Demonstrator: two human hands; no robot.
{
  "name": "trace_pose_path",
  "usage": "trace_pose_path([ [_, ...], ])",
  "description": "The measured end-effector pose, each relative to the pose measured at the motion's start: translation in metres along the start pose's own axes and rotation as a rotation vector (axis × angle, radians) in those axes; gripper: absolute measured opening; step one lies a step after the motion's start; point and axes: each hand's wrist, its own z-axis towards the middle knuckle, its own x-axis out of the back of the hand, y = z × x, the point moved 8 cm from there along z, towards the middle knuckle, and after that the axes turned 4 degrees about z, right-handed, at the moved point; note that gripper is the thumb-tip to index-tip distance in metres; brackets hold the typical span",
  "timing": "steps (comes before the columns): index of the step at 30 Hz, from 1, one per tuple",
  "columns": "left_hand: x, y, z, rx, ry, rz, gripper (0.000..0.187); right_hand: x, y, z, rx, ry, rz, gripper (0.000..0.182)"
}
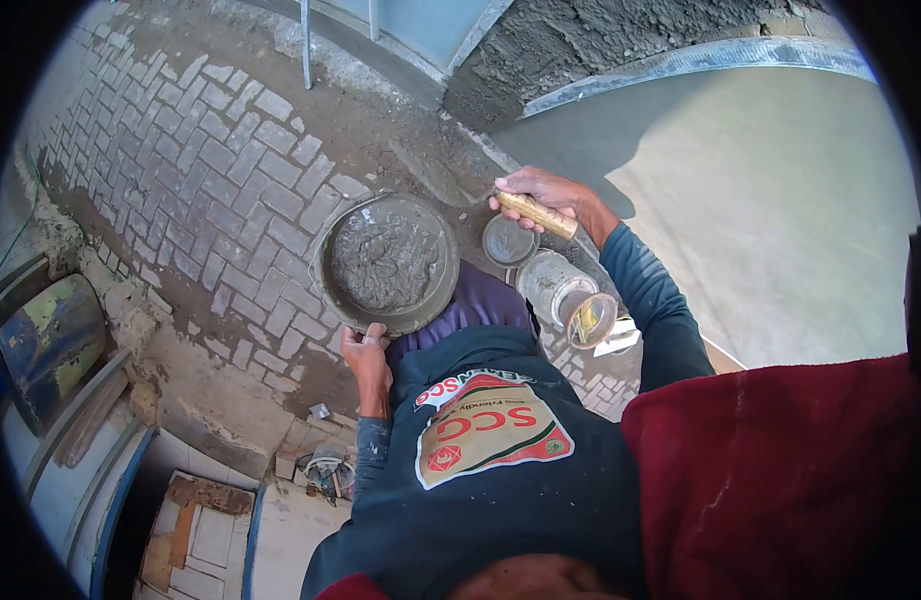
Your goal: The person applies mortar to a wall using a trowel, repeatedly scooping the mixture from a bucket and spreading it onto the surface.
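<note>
Gray wet mortar (pixel 385 258) fills much of a round bucket (pixel 438 310) in front of my body. My left hand (pixel 366 352) grips the near rim of this bucket, its fingers partly hidden by the rim. To the right, my right hand (pixel 542 195) is wrapped round a wooden handle (pixel 536 214); whatever the handle belongs to cannot be made out clearly. Below that hand stand a small round container (pixel 508 241) and a whitish bucket (pixel 552 280), with a clear cup (pixel 590 321) beside them.
Paving bricks (pixel 210 190) cover the ground at the left. A smooth plastered wall (pixel 760 200) rises at the right, with rough wet mortar (pixel 620 45) above its edge. A stained barrel (pixel 55 345) and boards lie at the lower left. Red cloth (pixel 770 470) hangs at the lower right.
</note>
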Motion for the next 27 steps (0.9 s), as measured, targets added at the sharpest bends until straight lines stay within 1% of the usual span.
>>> trace_pose_path([
  [3, -0.001, -0.002, 0.000, 0.039, 0.035, 0.009, 0.024, 0.107, -0.012, 0.031, 0.033, 0.034, 0.305, 0.036],
  [4, 0.001, -0.002, -0.002, 0.056, 0.055, 0.011, 0.024, 0.140, -0.017, 0.027, 0.094, 0.178, 0.356, 0.034],
  [5, -0.001, 0.000, -0.004, 0.061, 0.051, 0.014, 0.024, 0.156, -0.027, 0.010, 0.185, 0.218, 0.356, 0.035],
  [7, -0.008, 0.010, -0.007, 0.053, 0.078, 0.002, 0.023, 0.130, -0.057, -0.055, 0.378, 0.287, 0.212, 0.036],
  [9, -0.009, 0.009, -0.005, 0.034, 0.054, 0.011, 0.023, 0.095, -0.070, -0.111, 0.402, 0.463, -0.012, 0.035],
  [10, -0.012, 0.011, -0.002, 0.007, 0.030, 0.015, 0.023, 0.078, -0.068, -0.124, 0.405, 0.465, -0.004, 0.035],
  [12, -0.014, 0.019, 0.002, 0.003, 0.024, 0.053, 0.023, 0.039, -0.077, -0.143, 0.371, 0.559, -0.608, 0.033],
  [13, -0.019, 0.022, 0.003, -0.010, -0.006, 0.046, 0.024, 0.014, -0.083, -0.147, 0.296, 0.641, -0.861, 0.029],
  [14, -0.023, 0.025, 0.003, -0.019, -0.034, 0.039, 0.025, 0.002, -0.076, -0.138, 0.300, 0.637, -0.858, 0.029],
  [16, -0.025, 0.030, 0.005, -0.040, -0.021, 0.040, 0.024, -0.044, -0.074, -0.123, 0.679, 0.760, -1.506, 0.025],
  [18, -0.033, 0.038, 0.005, -0.082, -0.075, 0.015, 0.026, -0.062, -0.052, -0.080, 0.569, 0.736, -1.602, 0.025],
  [20, -0.036, 0.041, 0.005, -0.090, -0.069, 0.031, 0.027, -0.060, -0.004, -0.002, 0.410, 0.554, -1.678, 0.027],
  [21, -0.038, 0.042, 0.007, -0.107, -0.100, 0.017, 0.027, -0.068, 0.012, 0.011, 0.408, 0.553, -1.670, 0.027],
  [23, -0.042, 0.047, 0.006, -0.126, -0.133, 0.008, 0.027, -0.101, 0.029, 0.018, 0.692, 0.351, -1.361, 0.027],
  [24, -0.042, 0.047, 0.009, -0.127, -0.129, 0.011, 0.027, -0.100, 0.028, 0.016, 0.695, 0.348, -1.357, 0.027],
  [26, -0.037, 0.038, 0.012, -0.116, -0.101, 0.076, 0.027, -0.074, 0.042, 0.012, 0.333, 0.338, -1.114, 0.032],
  [27, -0.035, 0.035, 0.009, -0.103, -0.083, 0.080, 0.027, -0.077, 0.041, -0.002, 0.326, 0.316, -1.109, 0.032],
])
